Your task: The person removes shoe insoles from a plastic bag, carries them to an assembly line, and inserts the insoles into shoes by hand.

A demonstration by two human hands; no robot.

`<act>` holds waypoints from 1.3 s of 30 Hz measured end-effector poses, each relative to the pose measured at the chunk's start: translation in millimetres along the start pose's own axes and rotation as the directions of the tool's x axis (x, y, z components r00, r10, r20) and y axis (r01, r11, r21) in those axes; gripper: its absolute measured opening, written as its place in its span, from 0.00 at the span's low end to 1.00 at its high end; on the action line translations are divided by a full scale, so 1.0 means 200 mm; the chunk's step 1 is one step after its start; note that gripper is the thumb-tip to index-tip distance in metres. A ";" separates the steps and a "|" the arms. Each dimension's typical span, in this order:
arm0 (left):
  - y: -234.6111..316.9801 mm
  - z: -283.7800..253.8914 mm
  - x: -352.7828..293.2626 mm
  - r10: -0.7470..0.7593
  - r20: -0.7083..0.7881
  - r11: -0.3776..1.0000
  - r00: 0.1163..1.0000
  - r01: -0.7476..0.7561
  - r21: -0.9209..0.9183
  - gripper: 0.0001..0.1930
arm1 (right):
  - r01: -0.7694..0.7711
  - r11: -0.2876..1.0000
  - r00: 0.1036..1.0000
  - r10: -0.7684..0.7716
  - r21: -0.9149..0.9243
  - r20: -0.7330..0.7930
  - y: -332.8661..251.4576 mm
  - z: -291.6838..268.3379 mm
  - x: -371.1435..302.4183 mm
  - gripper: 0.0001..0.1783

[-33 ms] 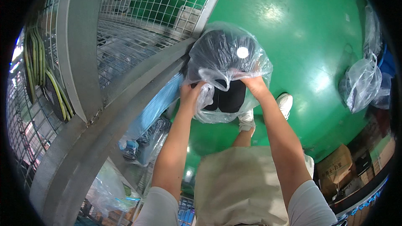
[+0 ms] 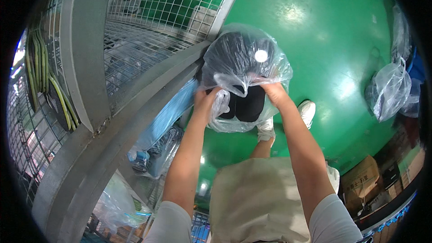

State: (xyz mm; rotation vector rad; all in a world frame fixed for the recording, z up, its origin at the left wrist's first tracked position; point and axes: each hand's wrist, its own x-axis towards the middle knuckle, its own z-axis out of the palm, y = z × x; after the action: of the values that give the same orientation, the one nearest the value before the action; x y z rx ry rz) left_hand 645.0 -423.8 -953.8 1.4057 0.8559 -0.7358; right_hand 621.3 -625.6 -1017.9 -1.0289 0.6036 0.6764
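A large clear plastic bag (image 2: pixel 231 54) stands in front of me, beside the metal rack. Dark, rounded pieces (image 2: pixel 250 106) fill it; black ones show through its open mouth, but I cannot tell their exact kind. At the left of the mouth, my left hand (image 2: pixel 206 101) is closed on the bunched plastic. My right hand (image 2: pixel 275 93) grips the mouth's right side, its fingertips partly hidden under the film. A round white spot (image 2: pixel 261 56) shows on the bag's upper right.
Grey metal rack beams (image 2: pixel 148 85) and wire mesh (image 2: pixel 173 2) run along my left. Below the beam are a blue bundle (image 2: pixel 168 112) and bagged goods (image 2: pixel 155 155). Clear bags (image 2: pixel 390 91) lie on the green floor (image 2: pixel 333 31) at right, with a cardboard box (image 2: pixel 361 181) nearer me.
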 end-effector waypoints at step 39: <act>-0.22 0.07 -0.60 -0.392 0.414 0.873 0.821 0.474 -0.114 0.53 | -0.265 0.873 0.948 0.157 0.409 0.277 0.09 -0.19 -0.77 0.61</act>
State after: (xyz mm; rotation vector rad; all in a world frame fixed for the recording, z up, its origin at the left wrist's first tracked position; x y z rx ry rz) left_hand 545.6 -447.0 -875.1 0.8327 0.9244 -1.1881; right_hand 503.0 -688.0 -931.9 -0.4499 0.6301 0.7964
